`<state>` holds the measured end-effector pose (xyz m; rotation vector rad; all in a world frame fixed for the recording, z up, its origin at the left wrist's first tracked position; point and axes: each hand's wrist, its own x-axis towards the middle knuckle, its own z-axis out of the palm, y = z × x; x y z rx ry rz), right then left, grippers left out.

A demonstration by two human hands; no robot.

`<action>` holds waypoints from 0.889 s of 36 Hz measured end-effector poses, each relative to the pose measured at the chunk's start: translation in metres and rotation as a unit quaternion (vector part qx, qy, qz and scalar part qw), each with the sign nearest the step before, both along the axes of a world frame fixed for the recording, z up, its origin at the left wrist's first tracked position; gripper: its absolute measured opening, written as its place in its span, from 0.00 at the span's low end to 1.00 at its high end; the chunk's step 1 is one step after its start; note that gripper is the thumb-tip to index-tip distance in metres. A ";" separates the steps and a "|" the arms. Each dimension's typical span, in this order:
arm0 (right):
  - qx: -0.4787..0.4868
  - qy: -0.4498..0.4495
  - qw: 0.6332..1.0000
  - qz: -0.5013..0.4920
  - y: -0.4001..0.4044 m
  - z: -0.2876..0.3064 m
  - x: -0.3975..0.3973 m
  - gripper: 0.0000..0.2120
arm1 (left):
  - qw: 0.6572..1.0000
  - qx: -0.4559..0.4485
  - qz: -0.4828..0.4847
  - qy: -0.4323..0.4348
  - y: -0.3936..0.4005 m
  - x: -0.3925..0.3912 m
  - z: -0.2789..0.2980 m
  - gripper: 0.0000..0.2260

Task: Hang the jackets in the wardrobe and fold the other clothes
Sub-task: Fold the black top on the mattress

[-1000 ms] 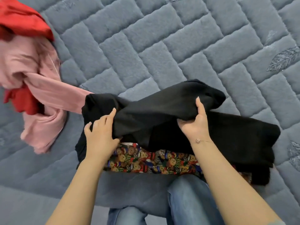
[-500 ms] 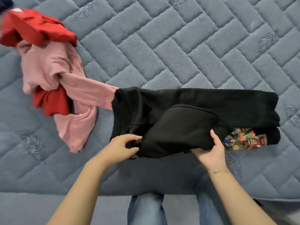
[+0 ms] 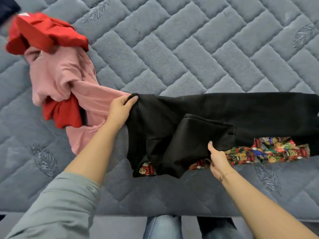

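Note:
A black garment (image 3: 215, 118) with a colourful bear-print lining (image 3: 269, 150) lies stretched across the quilted bed, its right end running past the frame edge. My left hand (image 3: 120, 109) grips its upper left corner, fingers curled over the edge. My right hand (image 3: 218, 158) pinches the lower fold of the black cloth, thumb on top. To the left lies a crumpled heap: a pink sweatshirt (image 3: 58, 80) tangled with a red garment (image 3: 43, 31).
The blue-grey quilted bed cover (image 3: 172, 49) stretches away behind the clothes. Its front edge (image 3: 155, 214) runs just before my jeans-clad legs (image 3: 162, 228). A dark blue item (image 3: 6, 7) shows at the top left corner.
My left hand has moved up from the garment's lower edge to its top left corner. The black garment is spread wider to the right. My right hand stays on the lower fold.

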<state>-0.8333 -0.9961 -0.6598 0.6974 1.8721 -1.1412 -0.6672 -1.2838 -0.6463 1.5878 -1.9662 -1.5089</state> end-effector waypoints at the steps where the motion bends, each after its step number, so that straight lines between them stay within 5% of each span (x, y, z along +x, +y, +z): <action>1: 0.005 0.003 1.000 0.001 0.000 0.000 -0.001 0.26 | 1.000 -0.001 0.003 -0.010 -0.004 0.005 -0.001 0.08; 5: 0.003 0.003 1.000 -0.005 0.001 0.000 0.001 0.26 | 0.990 -0.029 0.008 -0.137 -0.005 0.009 -0.004 0.13; 10: -0.071 -0.035 0.993 -0.082 0.014 0.019 -0.006 0.23 | 0.971 -0.169 0.003 -0.166 0.016 0.000 0.018 0.12; 14: -0.200 -0.083 0.959 -0.184 0.031 0.050 -0.009 0.18 | 0.947 -0.248 -0.190 -0.081 0.059 0.025 0.041 0.21; 16: -0.240 -0.069 0.943 -0.220 0.042 0.068 -0.008 0.20 | 0.917 -0.195 -0.342 -0.070 0.086 0.042 0.041 0.28; 18: -0.268 -0.050 0.928 -0.254 0.056 0.083 -0.006 0.20 | 0.853 -0.124 -0.469 -0.190 0.115 0.055 0.035 0.37; 21: -0.271 -0.026 0.917 -0.292 0.079 0.102 -0.002 0.17 | 0.773 -0.166 -0.528 -0.311 0.152 0.065 0.023 0.47; 32: -0.153 0.076 0.873 -0.458 0.119 0.141 0.033 0.10 | 0.862 -0.235 -0.438 -0.096 0.165 0.043 0.046 0.18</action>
